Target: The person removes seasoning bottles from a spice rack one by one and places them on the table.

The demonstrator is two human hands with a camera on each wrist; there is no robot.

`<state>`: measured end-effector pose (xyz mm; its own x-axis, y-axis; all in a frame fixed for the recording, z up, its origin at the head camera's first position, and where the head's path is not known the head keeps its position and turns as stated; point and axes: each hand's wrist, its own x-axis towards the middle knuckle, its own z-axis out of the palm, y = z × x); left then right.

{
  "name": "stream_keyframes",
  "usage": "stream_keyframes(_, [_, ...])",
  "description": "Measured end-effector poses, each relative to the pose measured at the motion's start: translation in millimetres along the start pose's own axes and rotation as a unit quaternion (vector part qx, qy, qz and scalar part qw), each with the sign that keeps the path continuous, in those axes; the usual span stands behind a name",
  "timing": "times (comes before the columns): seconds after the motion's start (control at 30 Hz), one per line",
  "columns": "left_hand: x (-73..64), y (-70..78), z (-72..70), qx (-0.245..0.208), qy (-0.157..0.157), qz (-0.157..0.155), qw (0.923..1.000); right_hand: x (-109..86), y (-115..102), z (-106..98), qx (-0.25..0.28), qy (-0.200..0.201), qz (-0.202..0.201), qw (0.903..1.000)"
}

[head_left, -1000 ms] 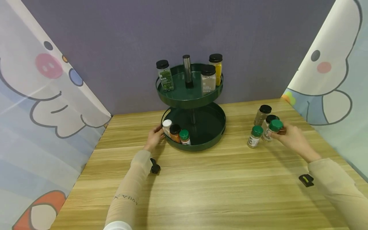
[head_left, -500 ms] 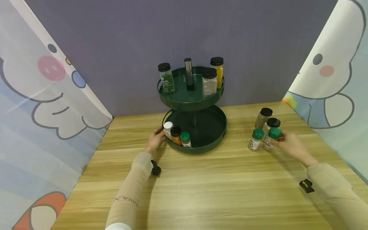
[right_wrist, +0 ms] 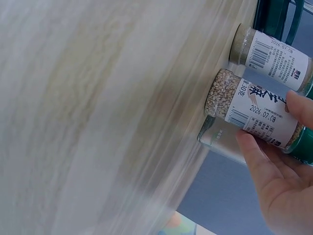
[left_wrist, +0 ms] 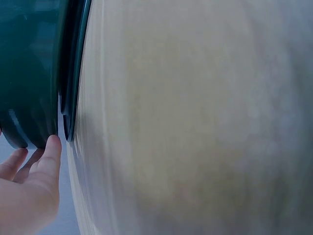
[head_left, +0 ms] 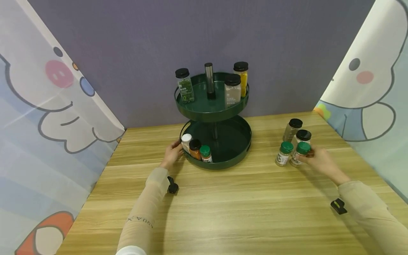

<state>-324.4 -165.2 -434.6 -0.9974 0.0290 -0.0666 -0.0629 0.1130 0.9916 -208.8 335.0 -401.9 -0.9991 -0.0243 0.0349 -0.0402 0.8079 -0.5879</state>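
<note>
My right hand pinches a green-capped sesame seed jar between thumb and fingers. The jar stands upright, its base down at the wooden table. Close on its left is another green-capped spice jar; a black-lidded jar is just behind it. My left hand reaches to the left side of the lower tray of a dark green two-tier rack. In the left wrist view, its extended fingertips touch the tray's outer wall. Inside that tray, nearest this hand, is a white-capped jar.
Also on the lower tray are an orange-brown jar and a green-capped jar. The upper tray bears a green herb jar, a pepper jar and a yellow jar. Another black-lidded jar stands back right.
My right hand has lowered the sesame seed jar to the table, beside the other green-capped jar. My left hand stays at the lower tray's side. The head view has shifted slightly.
</note>
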Motion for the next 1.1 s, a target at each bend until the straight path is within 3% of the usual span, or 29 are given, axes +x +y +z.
stream_keyframes(0.4, [-1.6, 2.2, -0.8, -0.002, -0.001, -0.005, 1.0, -0.3, -5, -2, 0.008, -0.027, 0.017, 0.9995])
stream_keyframes(0.93, [-1.5, 6.8, 1.3, -0.001, 0.005, -0.011, 0.9999, -4.1, -7, -4, 0.043, -0.026, 0.012, 0.9986])
stream_keyframes(1.1, [-6.3, 10.8, 0.5, -0.001, 0.012, -0.014, 0.9998, -7.0, -17, -13, 0.048, -0.005, 0.023, 0.9986])
